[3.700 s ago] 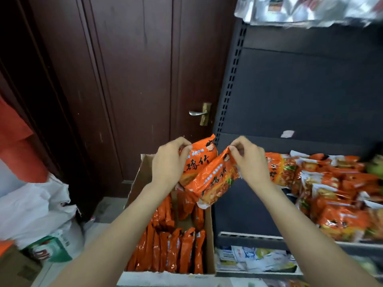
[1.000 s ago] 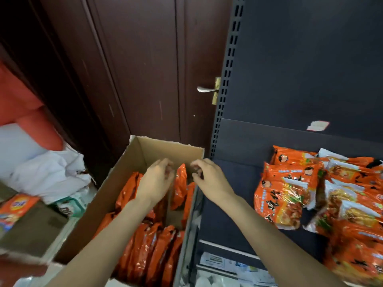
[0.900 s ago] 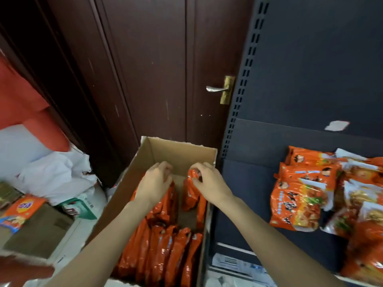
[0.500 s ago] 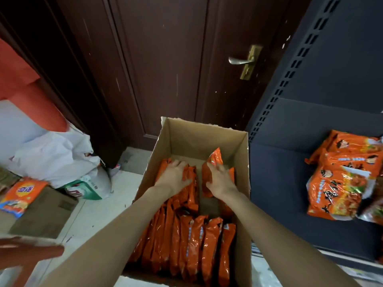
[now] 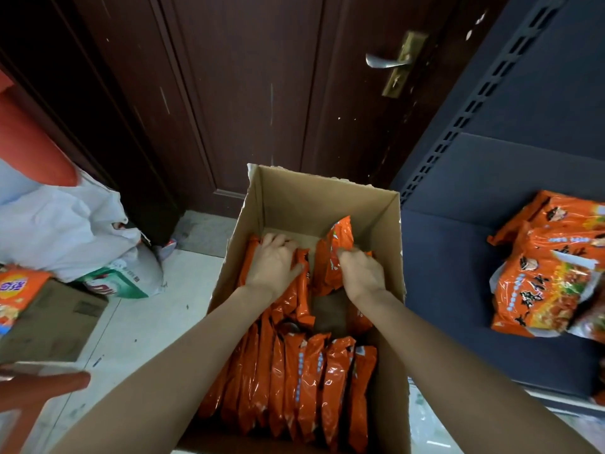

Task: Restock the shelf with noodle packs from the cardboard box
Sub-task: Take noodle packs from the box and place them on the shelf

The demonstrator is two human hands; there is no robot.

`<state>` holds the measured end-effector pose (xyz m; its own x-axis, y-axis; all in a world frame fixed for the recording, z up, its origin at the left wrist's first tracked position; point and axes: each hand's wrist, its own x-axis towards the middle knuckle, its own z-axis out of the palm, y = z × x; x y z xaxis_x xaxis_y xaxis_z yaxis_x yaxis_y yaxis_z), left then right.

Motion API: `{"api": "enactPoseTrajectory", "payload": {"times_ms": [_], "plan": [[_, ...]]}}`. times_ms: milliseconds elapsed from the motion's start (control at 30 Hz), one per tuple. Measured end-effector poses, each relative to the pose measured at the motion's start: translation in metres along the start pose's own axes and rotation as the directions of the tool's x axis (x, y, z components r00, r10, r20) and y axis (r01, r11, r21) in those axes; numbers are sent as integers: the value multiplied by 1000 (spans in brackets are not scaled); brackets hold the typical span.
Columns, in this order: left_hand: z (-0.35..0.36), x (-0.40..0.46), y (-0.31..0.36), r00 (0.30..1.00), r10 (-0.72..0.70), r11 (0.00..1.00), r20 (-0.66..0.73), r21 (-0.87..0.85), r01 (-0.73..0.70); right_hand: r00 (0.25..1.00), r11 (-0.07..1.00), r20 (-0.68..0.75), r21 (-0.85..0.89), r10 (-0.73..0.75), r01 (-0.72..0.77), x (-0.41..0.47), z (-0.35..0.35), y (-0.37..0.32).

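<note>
- Two hands reach into the cardboard box (image 5: 327, 194), which stands on the floor between a dark door (image 5: 262, 93) and the shelf (image 5: 458, 273).
- Left hand (image 5: 273, 265): fingers curl over the tops of upright orange noodle packs (image 5: 302, 290) at the box's far left (whether it truly grips one, I cannot tell).
- Right hand (image 5: 361, 273): fingers and thumb pinch one raised noodle pack (image 5: 337, 244), tilted above its neighbours.
- More packs (image 5: 311, 388) stand on edge in the box's near half.
- Stocked packs (image 5: 550, 276) lie on the shelf, well apart from the box.
</note>
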<state>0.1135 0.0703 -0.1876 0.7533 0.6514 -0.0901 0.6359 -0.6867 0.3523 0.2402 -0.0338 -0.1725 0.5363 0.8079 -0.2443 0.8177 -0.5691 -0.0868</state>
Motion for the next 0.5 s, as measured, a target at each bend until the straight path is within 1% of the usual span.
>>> {"api": "enactPoseTrajectory", "payload": {"times_ms": [100,167,233,300,367,433,500], "plan": [[4,11,1,999,3,1000,37,27,-4,995,997,-98,66,-36,43,2,-11,-2],[8,16,5,998,-27,997,56,67,23,986,992,-161,109,-53,71,4,-21,0],[11,19,10,997,-56,994,44,101,51,978,987,-201,135,-60,88,4,-30,3],[13,20,12,999,-49,994,10,101,48,974,986,-221,148,-47,82,3,-38,6],[12,19,10,999,-40,999,-24,12,40,973,989,-229,133,-34,66,0,-46,7],[4,13,8,998,-53,981,-32,-188,46,968,989,-248,138,-23,59,-5,-54,8],[-10,4,11,994,-56,938,-89,-345,22,959,982,-284,176,-14,67,-9,-65,10]]}}
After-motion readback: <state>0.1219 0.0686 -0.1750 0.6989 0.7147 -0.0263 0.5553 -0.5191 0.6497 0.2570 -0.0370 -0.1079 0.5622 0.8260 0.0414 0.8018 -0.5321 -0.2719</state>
